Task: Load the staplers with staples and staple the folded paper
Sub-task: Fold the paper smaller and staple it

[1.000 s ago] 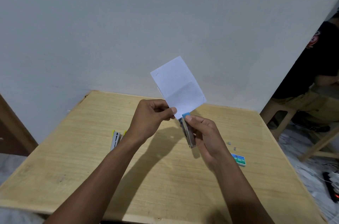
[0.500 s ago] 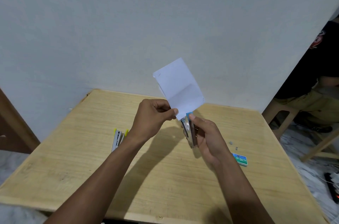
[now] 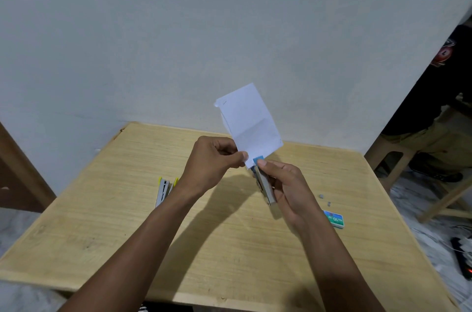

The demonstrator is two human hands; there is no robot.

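The left hand [image 3: 212, 160] pinches the folded paper [image 3: 251, 120] by its lower corner, thumb and forefinger curled on it, and the sheet stands up above the knuckles, leaning off to the right. The right hand [image 3: 290, 189] grips the blue stapler [image 3: 265, 185], fingers wrapped round the body and the thumb laid on the blue cap at the top end. Now the relation that counts: the stapler's long axis runs up and a little left out of the right palm, and its mouth end points straight at the paper's bottom corner, just beside the left fingertips. The corner meets the mouth, though whether it sits between the stapler's two halves cannot be told from this view. By the look of it the squeeze belongs to the right hand, with the left only steadying the sheet (and those left fingertips are close to the bite, so that is the thing to watch). The yellow stapler [image 3: 163, 190] lies on the table [image 3: 229, 247] just left of the left wrist, partly hidden by the forearm, so the left hand is nearer to it. The staple box [image 3: 334, 219] lies just right of the right wrist; what is inside it does not show. Two small grey bits [image 3: 322, 195] lie on the table beyond the box, right of the right-hand fingers.
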